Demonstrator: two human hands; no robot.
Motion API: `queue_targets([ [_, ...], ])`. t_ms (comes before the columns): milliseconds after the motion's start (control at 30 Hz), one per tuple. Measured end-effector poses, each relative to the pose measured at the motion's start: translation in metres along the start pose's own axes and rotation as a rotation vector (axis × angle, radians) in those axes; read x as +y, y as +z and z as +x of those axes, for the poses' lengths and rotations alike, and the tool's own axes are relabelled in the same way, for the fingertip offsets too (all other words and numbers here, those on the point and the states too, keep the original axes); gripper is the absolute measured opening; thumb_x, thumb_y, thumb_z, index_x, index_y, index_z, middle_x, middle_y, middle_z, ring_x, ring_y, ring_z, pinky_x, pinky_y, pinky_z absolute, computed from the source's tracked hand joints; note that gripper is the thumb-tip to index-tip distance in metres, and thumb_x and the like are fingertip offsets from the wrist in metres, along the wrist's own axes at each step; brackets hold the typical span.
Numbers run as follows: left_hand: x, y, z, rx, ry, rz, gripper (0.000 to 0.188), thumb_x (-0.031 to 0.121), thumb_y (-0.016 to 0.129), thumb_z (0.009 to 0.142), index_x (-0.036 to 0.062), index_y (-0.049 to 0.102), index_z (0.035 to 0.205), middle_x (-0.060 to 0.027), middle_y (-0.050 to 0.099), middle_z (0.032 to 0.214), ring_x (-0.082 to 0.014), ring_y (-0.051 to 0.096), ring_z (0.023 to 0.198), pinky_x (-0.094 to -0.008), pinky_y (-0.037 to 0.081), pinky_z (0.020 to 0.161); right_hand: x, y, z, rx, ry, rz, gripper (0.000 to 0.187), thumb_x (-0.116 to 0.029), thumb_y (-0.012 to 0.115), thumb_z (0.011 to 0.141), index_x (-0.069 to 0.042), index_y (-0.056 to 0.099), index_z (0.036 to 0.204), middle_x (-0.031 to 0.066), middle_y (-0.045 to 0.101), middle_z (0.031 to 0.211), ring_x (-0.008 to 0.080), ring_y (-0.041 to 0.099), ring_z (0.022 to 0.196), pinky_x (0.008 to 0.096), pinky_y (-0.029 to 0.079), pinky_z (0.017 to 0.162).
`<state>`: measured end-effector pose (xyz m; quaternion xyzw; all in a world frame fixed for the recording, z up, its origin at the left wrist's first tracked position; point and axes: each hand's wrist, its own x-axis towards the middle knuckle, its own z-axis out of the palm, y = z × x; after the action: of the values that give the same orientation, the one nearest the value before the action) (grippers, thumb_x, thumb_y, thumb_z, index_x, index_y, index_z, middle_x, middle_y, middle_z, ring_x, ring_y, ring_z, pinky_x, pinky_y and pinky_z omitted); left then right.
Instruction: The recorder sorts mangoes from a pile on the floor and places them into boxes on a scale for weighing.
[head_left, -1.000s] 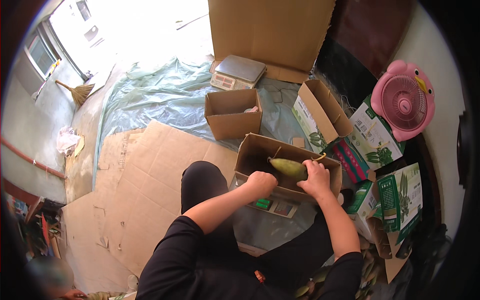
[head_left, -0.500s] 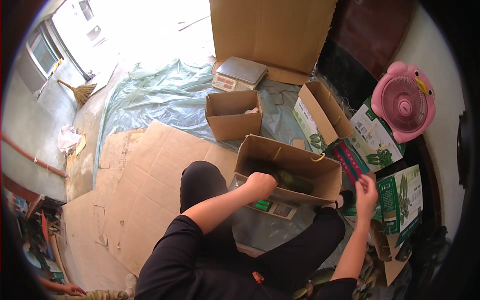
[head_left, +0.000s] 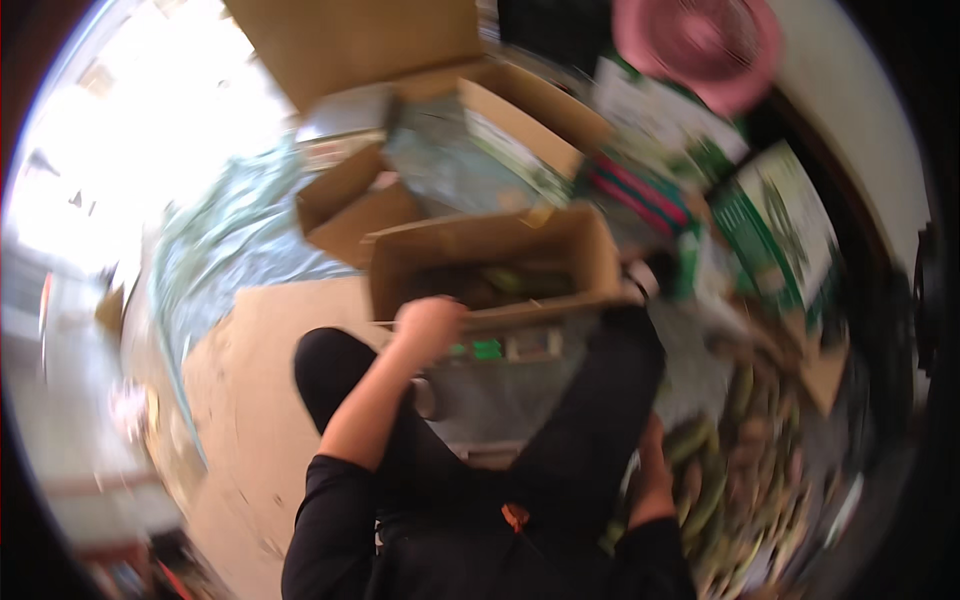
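Note:
The picture is smeared by motion. My left hand [head_left: 432, 325] is closed at the near rim of an open cardboard box [head_left: 590, 250], its fingers seeming to curl over the edge. Inside the box lie dark green, long vegetables [head_left: 525, 281], too blurred to name. Beneath the box is a scale with a lit green display [head_left: 487, 349]. Low at the right, my right hand [head_left: 652, 465] is down beside my right leg, next to a heap of long green and brownish vegetables [head_left: 705, 480]. Its fingers are hidden or blurred, and whether they hold anything does not show.
Beyond the box stand a smaller carton [head_left: 360, 215], a second scale [head_left: 347, 112] and another open box [head_left: 530, 120]. Printed green-and-white cartons [head_left: 780, 225], a pink-striped band [head_left: 640, 190] and a pink fan [head_left: 700, 45] are at the right. Flattened cardboard [head_left: 265, 380] lies left.
My view has swung to the right. My right hand has left the pink-striped band and dropped to the vegetable heap. My left hand stays at the box's near rim.

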<state>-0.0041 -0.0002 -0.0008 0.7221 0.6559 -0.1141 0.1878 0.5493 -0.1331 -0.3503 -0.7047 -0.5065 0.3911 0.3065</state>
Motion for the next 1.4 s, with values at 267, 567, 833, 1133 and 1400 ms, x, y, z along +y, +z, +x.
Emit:
queue_targets([
  [267,0.027,-0.013,0.001,0.170,0.071,-0.119,0.024,0.022,0.064,0.080,0.0062,0.068,0.097,-0.0147,0.063,0.091,-0.0352,0.061,0.087,-0.0428,0.049,0.074,-0.051,0.037,-0.072,-0.048,0.202,-0.245,0.017,-0.019,0.063,0.077,-0.004,0.057,0.081,0.0148,0.061,0.075,0.0360,0.058,0.071,0.0437,0.046,0.062],
  [567,0.016,-0.009,-0.010,0.141,0.000,-0.070,0.023,0.020,0.062,0.080,0.0071,0.067,0.098,-0.0124,0.064,0.096,-0.0328,0.062,0.088,-0.0412,0.050,0.075,0.003,0.047,-0.005,0.185,0.329,-0.223,0.019,-0.023,0.065,0.075,-0.005,0.060,0.077,0.0076,0.056,0.060,0.0204,0.054,0.052,0.0351,0.044,0.050],
  [833,0.014,-0.010,-0.006,0.100,-0.021,-0.109,0.022,0.026,0.060,0.081,0.0086,0.067,0.092,-0.0090,0.062,0.092,-0.0305,0.062,0.088,-0.0419,0.050,0.076,-0.126,0.104,0.152,-0.001,0.217,-0.141,0.067,-0.039,0.076,0.070,0.004,0.057,0.118,0.0182,0.063,0.108,0.0278,0.060,0.097,0.0371,0.047,0.087],
  [1133,0.017,-0.016,-0.014,0.053,-0.047,-0.154,0.020,0.026,0.059,0.082,0.0095,0.067,0.091,-0.0081,0.062,0.094,-0.0294,0.062,0.091,-0.0417,0.050,0.076,-0.190,0.130,0.210,0.051,-0.086,0.050,0.061,-0.029,0.075,0.072,0.004,0.053,0.119,0.0151,0.061,0.106,0.0247,0.059,0.093,0.0355,0.047,0.085],
  [1400,0.017,-0.010,-0.005,-0.015,0.004,-0.038,0.023,0.027,0.058,0.084,0.0124,0.066,0.100,-0.0085,0.062,0.097,-0.0295,0.062,0.092,-0.0419,0.051,0.075,-0.161,0.075,0.165,0.197,-0.178,0.129,0.057,-0.021,0.074,0.074,0.004,0.050,0.120,0.0125,0.060,0.104,0.0219,0.058,0.090,0.0340,0.047,0.083],
])
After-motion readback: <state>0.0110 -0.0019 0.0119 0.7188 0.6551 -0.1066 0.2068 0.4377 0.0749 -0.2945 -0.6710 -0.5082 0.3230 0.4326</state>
